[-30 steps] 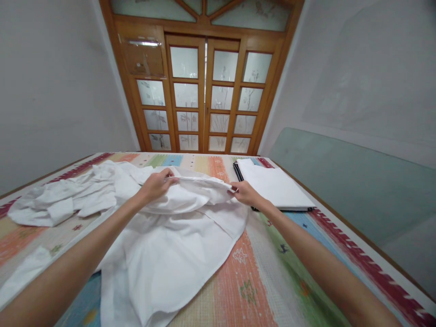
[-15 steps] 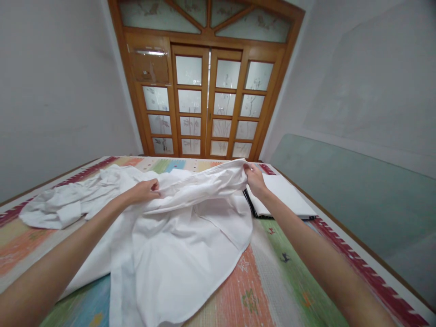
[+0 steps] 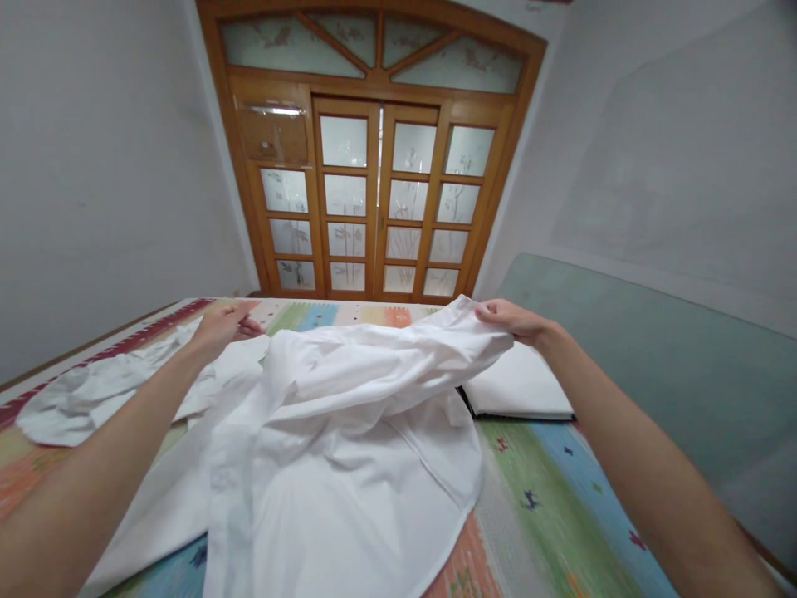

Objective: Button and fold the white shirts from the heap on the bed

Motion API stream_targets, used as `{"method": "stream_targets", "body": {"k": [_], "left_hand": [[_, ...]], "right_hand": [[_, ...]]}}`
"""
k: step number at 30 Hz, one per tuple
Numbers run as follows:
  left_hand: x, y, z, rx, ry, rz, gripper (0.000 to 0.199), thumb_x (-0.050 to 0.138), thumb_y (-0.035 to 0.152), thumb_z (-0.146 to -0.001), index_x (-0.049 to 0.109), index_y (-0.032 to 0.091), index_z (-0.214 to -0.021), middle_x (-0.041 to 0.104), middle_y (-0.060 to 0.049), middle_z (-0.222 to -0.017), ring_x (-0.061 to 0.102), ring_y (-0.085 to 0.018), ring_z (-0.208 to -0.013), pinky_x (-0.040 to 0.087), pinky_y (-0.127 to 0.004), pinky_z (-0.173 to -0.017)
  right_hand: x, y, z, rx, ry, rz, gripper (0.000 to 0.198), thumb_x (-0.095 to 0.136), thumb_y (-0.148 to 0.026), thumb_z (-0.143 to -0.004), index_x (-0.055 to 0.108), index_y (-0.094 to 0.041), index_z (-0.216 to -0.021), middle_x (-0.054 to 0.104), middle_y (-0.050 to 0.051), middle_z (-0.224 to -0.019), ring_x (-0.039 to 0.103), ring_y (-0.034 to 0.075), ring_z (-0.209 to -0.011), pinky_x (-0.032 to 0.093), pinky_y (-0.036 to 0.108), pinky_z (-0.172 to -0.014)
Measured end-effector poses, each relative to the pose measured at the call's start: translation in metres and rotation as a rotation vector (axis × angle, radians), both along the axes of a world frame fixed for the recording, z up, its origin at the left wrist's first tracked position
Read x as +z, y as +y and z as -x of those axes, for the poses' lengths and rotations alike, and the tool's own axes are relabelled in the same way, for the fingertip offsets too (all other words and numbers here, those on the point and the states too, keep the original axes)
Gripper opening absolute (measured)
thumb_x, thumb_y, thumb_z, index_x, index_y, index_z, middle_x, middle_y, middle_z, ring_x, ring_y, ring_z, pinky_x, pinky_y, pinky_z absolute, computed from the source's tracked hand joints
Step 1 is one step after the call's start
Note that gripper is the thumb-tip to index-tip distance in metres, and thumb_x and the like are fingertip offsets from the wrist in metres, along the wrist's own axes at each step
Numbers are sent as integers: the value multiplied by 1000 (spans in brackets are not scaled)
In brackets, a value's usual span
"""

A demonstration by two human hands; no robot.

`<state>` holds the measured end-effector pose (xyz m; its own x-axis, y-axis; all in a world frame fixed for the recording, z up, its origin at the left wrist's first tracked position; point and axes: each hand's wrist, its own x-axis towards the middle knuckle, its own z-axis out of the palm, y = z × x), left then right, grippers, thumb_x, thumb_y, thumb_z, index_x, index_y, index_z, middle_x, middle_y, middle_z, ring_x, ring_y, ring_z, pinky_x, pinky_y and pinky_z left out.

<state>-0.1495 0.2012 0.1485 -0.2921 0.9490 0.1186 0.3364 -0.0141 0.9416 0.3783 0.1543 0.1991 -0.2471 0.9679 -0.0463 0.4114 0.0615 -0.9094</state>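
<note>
A white shirt lies spread and rumpled in front of me, its curved hem toward me. My right hand pinches the end of a sleeve and holds it raised and stretched out to the right. My left hand hovers over the left part of the shirt, fingers loosely bent and apart, with no cloth visible in them. Farther left, the crumpled white cloth lies partly behind my left forearm; whether it is the shirt's other sleeve I cannot tell.
Under the shirt is a multicoloured patterned cloth covering the table. A flat white folded item with a dark edge lies beyond the shirt at right. A pale green panel stands along the right wall. Wooden glazed doors are at the back.
My left hand has let go of the cloth and moved left and up. My right hand has moved right, drawing the sleeve with it. The view has tilted slightly up.
</note>
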Motion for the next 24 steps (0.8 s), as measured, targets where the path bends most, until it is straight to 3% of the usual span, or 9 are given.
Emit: {"method": "stream_targets", "body": {"k": [3,7,10,13,15,18,22,24], "left_hand": [[-9,-3,-5,-223,50,188,52,60,67,-71,61,17,-85,72,-11,-76,70,-24,-73,58,-35,-72],[-41,-8,-31,-370,595,411,68,62,76,-56,69,16,-86,74,-15,-97,70,-31,-85,57,-33,-62],[-62,-7,-54,-360,899,477,69,58,74,-57,69,14,-89,72,-19,-107,69,-33,-89,56,-34,-62],[-70,-5,-66,-432,1005,441,59,58,66,-60,69,15,-88,71,-20,-113,67,-34,-100,54,-35,-78],[-70,-5,-68,-472,1002,426,56,61,61,-58,69,15,-89,71,-20,-113,67,-34,-102,52,-36,-84],[-68,-9,-69,-484,965,360,53,65,54,-55,69,16,-92,71,-18,-114,67,-33,-101,51,-35,-84],[-69,-17,-70,-514,946,175,37,60,50,-64,69,20,-84,74,-11,-99,68,-30,-93,51,-34,-81],[-69,-20,-69,-445,923,51,36,54,50,-71,68,20,-84,74,-9,-95,68,-29,-90,50,-34,-80]], "right_hand": [[-6,11,-14,-41,-295,-51,54,78,-65,-60,72,-15,-77,72,7,-77,64,21,-69,48,26,-58],[-31,27,-7,-308,-876,-248,21,74,-35,-73,75,-17,-83,74,7,-87,67,25,-89,49,28,-76],[-47,25,17,-344,-1069,-433,28,62,-15,-79,74,-13,-104,71,14,-110,63,26,-108,45,31,-93],[-55,15,52,-122,-992,-536,31,50,-13,-85,74,-14,-105,71,13,-114,62,24,-111,41,30,-97],[-56,7,77,87,-925,-445,29,50,-21,-88,76,-16,-100,73,11,-109,66,23,-102,45,29,-90],[-62,1,106,342,-939,-289,28,66,-25,-78,76,-20,-103,74,9,-106,67,24,-98,47,28,-83],[-82,-2,126,550,-975,-194,45,73,-19,-71,72,-20,-116,73,8,-110,67,24,-98,48,29,-83],[-95,-7,131,599,-939,-234,45,74,-16,-70,71,-18,-115,72,10,-113,66,26,-101,48,31,-85]]}}
